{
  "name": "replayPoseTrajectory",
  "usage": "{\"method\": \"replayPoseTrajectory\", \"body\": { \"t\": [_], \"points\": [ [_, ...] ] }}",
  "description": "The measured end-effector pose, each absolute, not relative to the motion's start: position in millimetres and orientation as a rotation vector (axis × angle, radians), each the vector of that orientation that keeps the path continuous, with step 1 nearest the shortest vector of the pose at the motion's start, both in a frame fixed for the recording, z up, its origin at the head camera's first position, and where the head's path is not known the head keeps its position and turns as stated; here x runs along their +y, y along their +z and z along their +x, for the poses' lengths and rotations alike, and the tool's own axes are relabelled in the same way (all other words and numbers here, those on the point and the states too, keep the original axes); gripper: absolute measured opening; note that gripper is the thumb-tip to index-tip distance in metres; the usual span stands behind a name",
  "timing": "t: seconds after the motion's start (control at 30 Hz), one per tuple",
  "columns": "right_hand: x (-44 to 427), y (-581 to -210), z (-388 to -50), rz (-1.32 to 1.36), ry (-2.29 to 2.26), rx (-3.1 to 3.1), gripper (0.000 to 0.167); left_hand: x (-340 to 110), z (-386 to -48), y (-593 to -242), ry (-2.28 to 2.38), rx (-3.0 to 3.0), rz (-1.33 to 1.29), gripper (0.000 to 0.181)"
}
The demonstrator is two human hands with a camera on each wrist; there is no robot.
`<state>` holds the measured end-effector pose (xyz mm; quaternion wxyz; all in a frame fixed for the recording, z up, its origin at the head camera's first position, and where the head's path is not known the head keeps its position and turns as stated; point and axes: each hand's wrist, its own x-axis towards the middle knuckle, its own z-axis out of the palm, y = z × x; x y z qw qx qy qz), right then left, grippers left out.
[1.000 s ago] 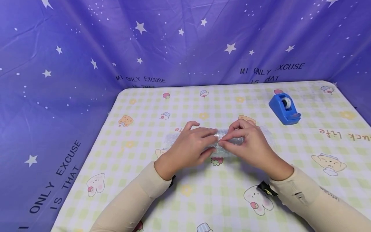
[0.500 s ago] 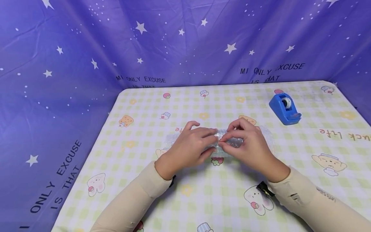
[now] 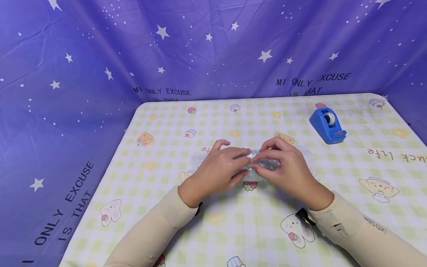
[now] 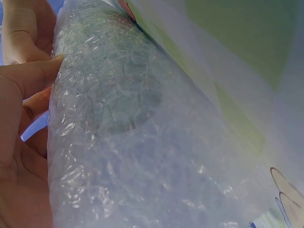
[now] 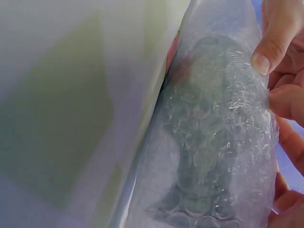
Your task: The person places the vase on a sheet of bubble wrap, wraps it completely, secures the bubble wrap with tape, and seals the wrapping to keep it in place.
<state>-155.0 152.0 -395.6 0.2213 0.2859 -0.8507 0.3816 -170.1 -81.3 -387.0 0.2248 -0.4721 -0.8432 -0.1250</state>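
A roll of clear bubble wrap [image 3: 267, 163] lies across the table's middle, with a dark greenish thing [image 5: 204, 156] showing dimly inside it; its kind is hard to tell. My left hand [image 3: 223, 167] holds the roll from the left, its thumb [image 5: 261, 62] on the near side and fingers over the top. From the right, my right hand [image 3: 287, 165] pinches at the top of the wrap, thumb and fingertips close to the left fingertips. A shiny spot shows between the hands. Whether a strip of tape is there, I cannot tell.
A blue tape dispenser [image 3: 328, 126] with a roll of tape stands at the back right of the table. The checked, cartoon-printed tablecloth [image 3: 160, 207] covers the table. Behind it and at the sides hangs a purple curtain with stars [image 3: 213, 55].
My right fingertips have shifted slightly along the top of the wrap, and the right forearm has moved a little left. My left hand and the tape dispenser stay in place.
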Motion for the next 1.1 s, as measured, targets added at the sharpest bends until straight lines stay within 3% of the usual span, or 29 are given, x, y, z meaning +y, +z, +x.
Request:
{"method": "replayPoseTrajectory", "body": {
  "t": [1.0, 1.1],
  "points": [
    [148.4, -389.8, -151.3, 0.664, 1.028, -2.495, 0.018, -85.0, -172.8, -384.4, -0.365, -2.340, -1.371, 0.021],
    [149.6, -387.4, -151.5, 0.598, 1.020, -2.554, 0.025, -84.9, -174.0, -384.6, -0.352, -2.315, -1.395, 0.018]
  ]
}}
